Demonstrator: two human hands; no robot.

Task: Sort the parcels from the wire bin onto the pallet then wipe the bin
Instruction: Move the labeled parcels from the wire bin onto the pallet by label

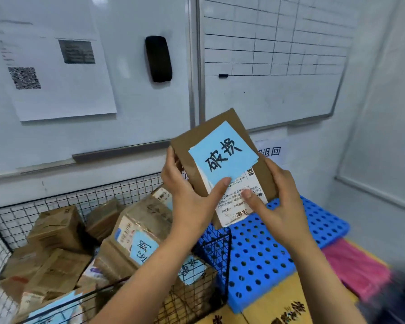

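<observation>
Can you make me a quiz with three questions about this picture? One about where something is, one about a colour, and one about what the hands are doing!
1. Where is the pallet from the bin?
A) on its left
B) on its right
C) inside it

2. What colour is the note on the held parcel?
A) blue
B) red
C) green

3. How is the parcel held?
A) by one hand
B) by both hands
C) by no hand

Answers:
1 B: the pallet lies past the bin's right wire wall.
2 A: the note is light blue with black writing.
3 B: the left hand and the right hand each grip a side.
</observation>
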